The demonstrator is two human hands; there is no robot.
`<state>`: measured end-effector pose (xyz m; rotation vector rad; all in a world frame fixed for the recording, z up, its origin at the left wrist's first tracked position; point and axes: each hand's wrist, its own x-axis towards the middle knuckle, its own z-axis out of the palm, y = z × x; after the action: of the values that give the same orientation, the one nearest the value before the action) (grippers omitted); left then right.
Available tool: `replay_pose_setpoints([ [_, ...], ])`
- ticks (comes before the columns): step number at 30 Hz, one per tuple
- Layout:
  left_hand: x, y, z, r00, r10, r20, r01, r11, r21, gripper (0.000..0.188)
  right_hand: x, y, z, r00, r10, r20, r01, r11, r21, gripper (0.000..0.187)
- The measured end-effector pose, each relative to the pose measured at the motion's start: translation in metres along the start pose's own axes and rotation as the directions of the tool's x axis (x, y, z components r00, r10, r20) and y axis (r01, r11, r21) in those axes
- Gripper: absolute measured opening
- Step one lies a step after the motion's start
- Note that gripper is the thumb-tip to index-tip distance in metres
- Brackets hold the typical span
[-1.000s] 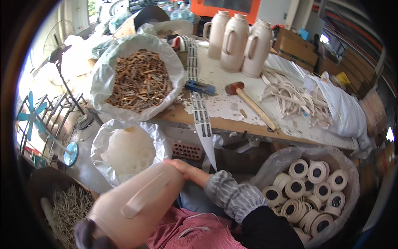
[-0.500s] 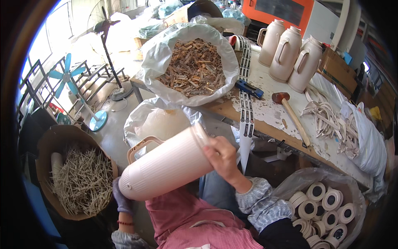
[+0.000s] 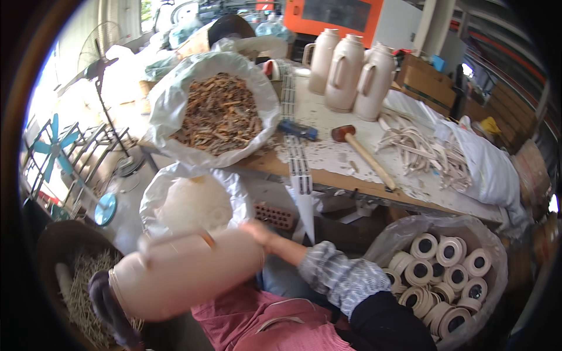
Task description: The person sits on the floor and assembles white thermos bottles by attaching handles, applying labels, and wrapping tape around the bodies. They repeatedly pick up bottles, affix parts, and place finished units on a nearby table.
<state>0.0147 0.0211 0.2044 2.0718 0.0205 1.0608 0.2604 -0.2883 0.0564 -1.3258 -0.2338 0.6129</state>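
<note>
head view: a pale flask body (image 3: 190, 275) is held slightly tilted, near horizontal, in front of the workbench (image 3: 322, 158); motion blur hides its detail. the gloved left hand (image 3: 108, 307) grasps one end; the bare right hand (image 3: 257, 234) grasps the opposite end. three flasks (image 3: 353, 76) stand upright on the workbench; a mallet (image 3: 370, 161) lies near its front edge.

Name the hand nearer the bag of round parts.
Right: the right hand is left of the bag; the gloved left hand is farther left, across the flask.
</note>
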Motion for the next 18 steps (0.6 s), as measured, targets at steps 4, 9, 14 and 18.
replay_pose_setpoints([
  [4,0.051,0.101,0.020,0.656,0.528,0.540,-0.675,0.730,0.107,0.021,-0.003,0.059,-0.005,0.880,0.419,0.222,-0.318,0.869,-0.378,0.025],
  [9,0.081,0.114,0.078,0.804,-0.042,0.594,-0.253,0.879,0.404,0.034,-0.007,-0.053,-0.127,0.924,-0.379,0.053,0.378,0.881,-0.283,0.021],
  [14,0.085,0.086,0.100,0.654,0.085,0.752,-0.053,0.996,-0.066,0.057,-0.057,-0.184,-0.351,0.438,-0.636,-0.636,0.283,0.769,-0.574,0.018],
  [18,0.074,0.080,0.122,0.626,0.256,0.737,-0.233,0.963,-0.137,0.046,-0.066,-0.182,-0.443,0.353,-0.391,-0.850,-0.009,0.907,-0.421,0.036],
])
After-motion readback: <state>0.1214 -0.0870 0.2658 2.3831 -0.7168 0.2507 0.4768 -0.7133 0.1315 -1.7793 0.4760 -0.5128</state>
